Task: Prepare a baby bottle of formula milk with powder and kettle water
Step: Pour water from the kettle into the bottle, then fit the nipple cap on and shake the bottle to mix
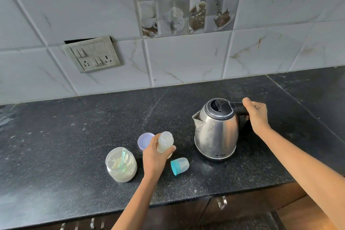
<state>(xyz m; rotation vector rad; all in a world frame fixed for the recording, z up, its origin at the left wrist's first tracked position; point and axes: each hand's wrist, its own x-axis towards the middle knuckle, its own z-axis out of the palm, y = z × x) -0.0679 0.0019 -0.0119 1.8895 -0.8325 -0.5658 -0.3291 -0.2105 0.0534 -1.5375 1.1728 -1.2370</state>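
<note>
Head cam on my end: my left hand (155, 157) is wrapped around the baby bottle (165, 142), lower middle of the frame. The bottle has no top on and there's something whitish inside. My right hand (256, 115) grips the black handle (239, 107) of the steel kettle (216, 132), right of centre, spout pointing left toward the bottle. The open powder jar (121, 164) stands left of the bottle on the black surface (74, 136), a pale scoop (123, 157) stuck in it. Its purple lid (144, 140) lies just behind my left hand. The bottle's teal-ringed cap (179, 165) lies on its side below the bottle.
</note>
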